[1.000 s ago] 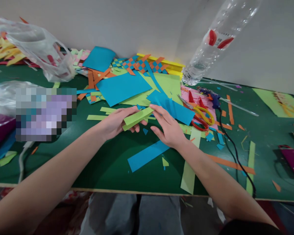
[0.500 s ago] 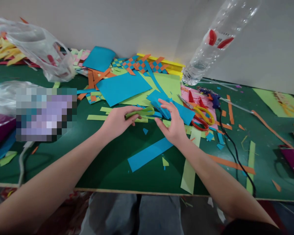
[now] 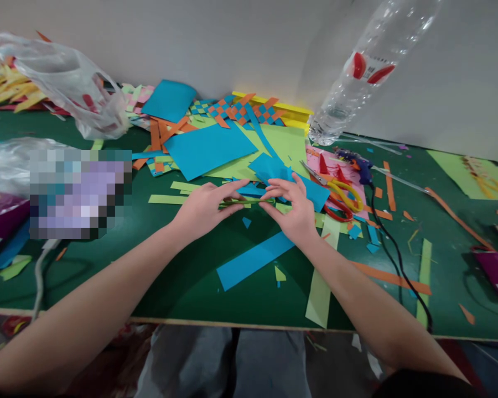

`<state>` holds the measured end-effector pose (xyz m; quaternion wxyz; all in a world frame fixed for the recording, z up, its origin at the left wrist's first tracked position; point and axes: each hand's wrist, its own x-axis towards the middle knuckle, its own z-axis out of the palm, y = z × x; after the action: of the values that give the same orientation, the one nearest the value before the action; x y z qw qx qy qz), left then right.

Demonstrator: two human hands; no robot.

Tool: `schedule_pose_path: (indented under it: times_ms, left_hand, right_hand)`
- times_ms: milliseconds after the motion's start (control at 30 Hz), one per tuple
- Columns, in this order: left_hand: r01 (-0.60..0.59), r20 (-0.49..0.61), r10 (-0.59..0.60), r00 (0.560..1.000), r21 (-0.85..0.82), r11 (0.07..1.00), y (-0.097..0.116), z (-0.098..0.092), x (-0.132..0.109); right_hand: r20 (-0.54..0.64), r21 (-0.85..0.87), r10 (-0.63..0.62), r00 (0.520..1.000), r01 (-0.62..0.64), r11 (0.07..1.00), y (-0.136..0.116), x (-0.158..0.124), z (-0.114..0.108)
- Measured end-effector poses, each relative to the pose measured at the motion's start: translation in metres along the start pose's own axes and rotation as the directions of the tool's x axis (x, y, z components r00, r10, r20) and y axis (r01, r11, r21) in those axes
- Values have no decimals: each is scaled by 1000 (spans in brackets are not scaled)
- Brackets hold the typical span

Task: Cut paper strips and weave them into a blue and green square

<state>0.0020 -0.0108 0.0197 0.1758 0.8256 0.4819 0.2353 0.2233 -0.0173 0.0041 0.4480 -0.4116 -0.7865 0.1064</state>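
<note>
A thin folded green paper strip (image 3: 251, 202) is stretched between my two hands, seen nearly edge-on. My left hand (image 3: 207, 207) pinches its left end between thumb and fingers. At the other end, my right hand (image 3: 290, 207) closes thumb and fingertips on the strip. Just behind the hands lie blue paper pieces (image 3: 269, 167) and more light green strips (image 3: 166, 199). A broad blue strip (image 3: 253, 260) rests on the green table in front of my right hand. Scissors (image 3: 344, 193) with yellow and red handles lie to the right of that hand.
A plastic bottle (image 3: 369, 72) leans against the wall at back right. Woven paper pieces (image 3: 244, 110) lie by a yellow tray (image 3: 294, 113). A phone (image 3: 83, 193) with a white cable and a plastic bag (image 3: 83, 94) are at left. A black cable (image 3: 392, 249) crosses the right side.
My right hand has gone from spread fingers to gripping the strip's right end. The strip's open loop is now flattened between both hands.
</note>
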Motion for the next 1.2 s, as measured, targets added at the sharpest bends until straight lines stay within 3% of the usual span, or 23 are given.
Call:
schedule_pose_path:
  times_ms: [167,367,700,967,1200]
  left_hand:
    - [117,15,-116,993,-190,975,4,-4,0]
    - [130,-26,-143,989,-276,952,3,-4,-1]
    - [142,-81,-161,984,-202,969,3,-8,0]
    - [172,-89,-196,977,-223,959,-1,-8,-1]
    - [159,-87,-188,978,-263,951,-3,-8,0]
  right_hand:
    - [-37,-15,25,999,-26,1000,0,1,-1]
    - [-58,-27,17,998,-19,999,-1,1,-2]
    - [-63,9,-4,998,5,1000,-1,1,-2]
    - [-102,76,130,986,-123,989,-1,-1,-2]
    - [-164,44,67,984,-60,997,-6,2,-5]
